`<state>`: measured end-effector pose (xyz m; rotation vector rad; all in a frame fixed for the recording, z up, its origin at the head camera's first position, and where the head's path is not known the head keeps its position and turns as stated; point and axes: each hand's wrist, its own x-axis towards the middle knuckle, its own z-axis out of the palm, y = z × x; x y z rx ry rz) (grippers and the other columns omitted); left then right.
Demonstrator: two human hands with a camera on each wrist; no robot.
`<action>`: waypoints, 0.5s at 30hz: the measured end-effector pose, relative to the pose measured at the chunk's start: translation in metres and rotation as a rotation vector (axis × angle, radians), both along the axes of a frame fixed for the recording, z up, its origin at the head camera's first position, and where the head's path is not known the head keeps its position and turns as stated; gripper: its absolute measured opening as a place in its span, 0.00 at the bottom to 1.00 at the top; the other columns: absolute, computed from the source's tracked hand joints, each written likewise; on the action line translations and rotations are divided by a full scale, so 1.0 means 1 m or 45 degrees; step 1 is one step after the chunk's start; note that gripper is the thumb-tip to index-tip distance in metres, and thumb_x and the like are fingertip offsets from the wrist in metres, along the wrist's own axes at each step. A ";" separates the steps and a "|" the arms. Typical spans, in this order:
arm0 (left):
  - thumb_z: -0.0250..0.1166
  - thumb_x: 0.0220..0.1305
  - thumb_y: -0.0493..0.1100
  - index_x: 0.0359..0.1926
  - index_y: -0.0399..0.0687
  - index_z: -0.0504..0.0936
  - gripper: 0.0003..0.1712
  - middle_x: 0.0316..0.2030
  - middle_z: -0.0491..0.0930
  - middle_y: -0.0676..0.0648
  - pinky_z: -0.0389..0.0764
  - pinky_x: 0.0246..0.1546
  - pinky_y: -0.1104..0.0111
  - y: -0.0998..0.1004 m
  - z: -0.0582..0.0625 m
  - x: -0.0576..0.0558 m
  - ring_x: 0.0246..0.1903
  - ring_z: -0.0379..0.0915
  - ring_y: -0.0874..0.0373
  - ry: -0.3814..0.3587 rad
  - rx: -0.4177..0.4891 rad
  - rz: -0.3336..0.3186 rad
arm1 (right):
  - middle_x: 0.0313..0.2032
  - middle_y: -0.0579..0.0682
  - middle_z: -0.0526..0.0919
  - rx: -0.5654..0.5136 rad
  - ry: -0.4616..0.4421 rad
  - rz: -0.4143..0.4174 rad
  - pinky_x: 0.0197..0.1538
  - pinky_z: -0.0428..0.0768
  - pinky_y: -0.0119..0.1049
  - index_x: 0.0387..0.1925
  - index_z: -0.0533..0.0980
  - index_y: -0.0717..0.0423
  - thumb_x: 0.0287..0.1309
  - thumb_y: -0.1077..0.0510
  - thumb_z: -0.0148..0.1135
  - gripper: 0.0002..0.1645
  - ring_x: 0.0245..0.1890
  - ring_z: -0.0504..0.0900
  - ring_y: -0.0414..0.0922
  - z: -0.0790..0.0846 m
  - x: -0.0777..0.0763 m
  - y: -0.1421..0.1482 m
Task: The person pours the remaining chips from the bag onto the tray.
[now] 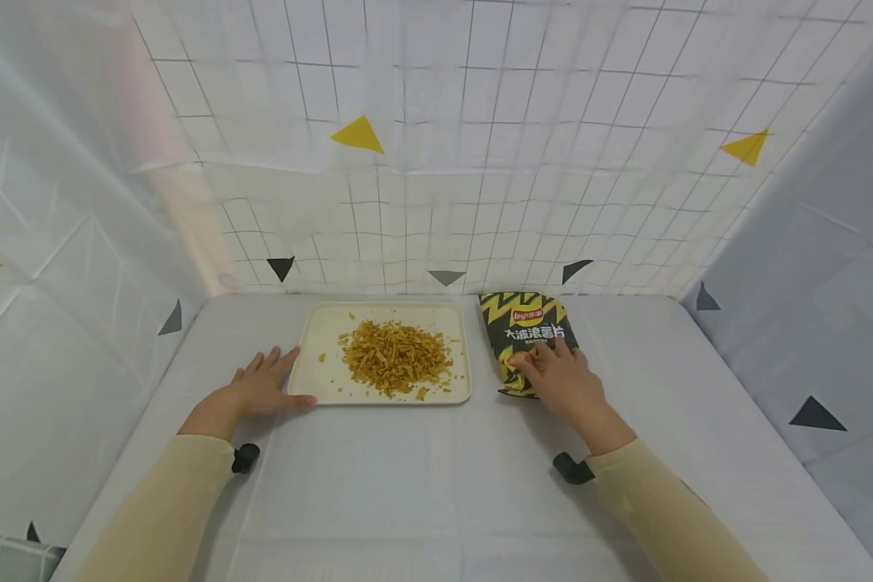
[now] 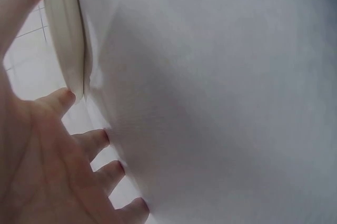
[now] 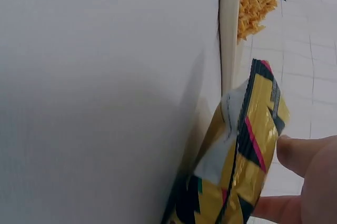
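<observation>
While the left hand [image 1: 262, 390] lies flat with fingers spread against the tray's [image 1: 313, 388] left rim, the right hand [image 1: 563, 380] pinches the chip bag [image 1: 524, 323], which lies lengthwise just right of the tray on the desk [image 1: 422, 485].

Chips [image 1: 396, 358] on tray [image 1: 313, 380]; bag [image 1: 527, 331] apparently just right.

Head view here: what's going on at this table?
A person sits at a white table. The left hand rests open against the left edge of a cream tray that holds a pile of crumbled chips. The right hand grips the near end of a black-and-yellow chip bag lying right of the tray.
</observation>
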<state>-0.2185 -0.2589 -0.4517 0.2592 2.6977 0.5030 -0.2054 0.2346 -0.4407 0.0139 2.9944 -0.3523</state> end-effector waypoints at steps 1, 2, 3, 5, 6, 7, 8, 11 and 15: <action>0.64 0.55 0.76 0.79 0.39 0.43 0.69 0.75 0.35 0.23 0.37 0.65 0.28 0.000 0.000 0.000 0.72 0.28 0.22 0.000 -0.001 0.000 | 0.75 0.72 0.48 -0.004 0.003 0.001 0.56 0.67 0.76 0.76 0.56 0.57 0.67 0.21 0.30 0.54 0.70 0.48 0.77 0.001 0.000 0.002; 0.64 0.55 0.76 0.79 0.39 0.43 0.69 0.75 0.35 0.23 0.37 0.65 0.28 0.000 0.001 0.000 0.72 0.28 0.22 0.000 -0.002 0.000 | 0.75 0.72 0.48 -0.008 0.008 0.004 0.56 0.67 0.76 0.76 0.56 0.57 0.67 0.21 0.31 0.55 0.70 0.48 0.77 0.003 0.001 0.004; 0.64 0.55 0.75 0.79 0.39 0.43 0.68 0.75 0.35 0.23 0.37 0.65 0.28 0.000 0.001 0.001 0.72 0.28 0.21 0.001 -0.002 -0.001 | 0.75 0.72 0.47 -0.013 0.013 0.003 0.56 0.66 0.76 0.77 0.56 0.57 0.67 0.21 0.31 0.54 0.71 0.48 0.76 0.004 0.002 0.006; 0.64 0.55 0.75 0.79 0.39 0.43 0.68 0.74 0.36 0.23 0.37 0.65 0.28 0.000 0.002 0.001 0.72 0.28 0.21 0.004 -0.001 0.001 | 0.75 0.71 0.46 -0.036 0.028 -0.006 0.57 0.66 0.76 0.77 0.55 0.56 0.68 0.22 0.33 0.53 0.71 0.48 0.75 0.005 0.004 0.011; 0.65 0.55 0.75 0.79 0.39 0.43 0.68 0.74 0.36 0.23 0.36 0.65 0.28 0.000 0.003 0.002 0.72 0.28 0.21 0.004 0.002 0.001 | 0.75 0.71 0.46 -0.044 0.036 -0.009 0.57 0.65 0.76 0.77 0.55 0.56 0.68 0.23 0.34 0.53 0.71 0.48 0.75 0.006 0.005 0.013; 0.65 0.55 0.75 0.79 0.38 0.43 0.68 0.74 0.36 0.22 0.36 0.65 0.28 0.000 0.003 0.002 0.71 0.28 0.21 0.005 0.005 0.002 | 0.75 0.71 0.45 -0.047 0.046 -0.009 0.57 0.65 0.75 0.77 0.55 0.57 0.69 0.24 0.36 0.52 0.71 0.48 0.74 0.006 0.005 0.015; 0.65 0.55 0.75 0.79 0.38 0.43 0.68 0.74 0.36 0.22 0.36 0.65 0.28 0.000 0.003 0.002 0.71 0.28 0.21 0.004 0.007 0.005 | 0.75 0.71 0.46 -0.046 0.060 -0.002 0.58 0.65 0.75 0.77 0.55 0.57 0.70 0.26 0.37 0.50 0.71 0.48 0.74 0.006 0.006 0.017; 0.65 0.55 0.75 0.79 0.39 0.43 0.69 0.74 0.36 0.23 0.36 0.65 0.28 0.001 0.002 0.002 0.72 0.28 0.21 0.005 0.006 0.008 | 0.75 0.71 0.48 -0.045 0.100 0.005 0.60 0.63 0.74 0.75 0.58 0.59 0.72 0.30 0.41 0.46 0.71 0.49 0.74 0.007 0.007 0.023; 0.65 0.54 0.76 0.79 0.39 0.43 0.69 0.75 0.36 0.23 0.36 0.65 0.28 0.001 0.001 0.002 0.72 0.29 0.22 0.013 0.003 0.012 | 0.74 0.72 0.51 -0.022 0.145 0.002 0.63 0.62 0.72 0.73 0.61 0.63 0.74 0.36 0.46 0.42 0.71 0.51 0.73 0.009 0.008 0.031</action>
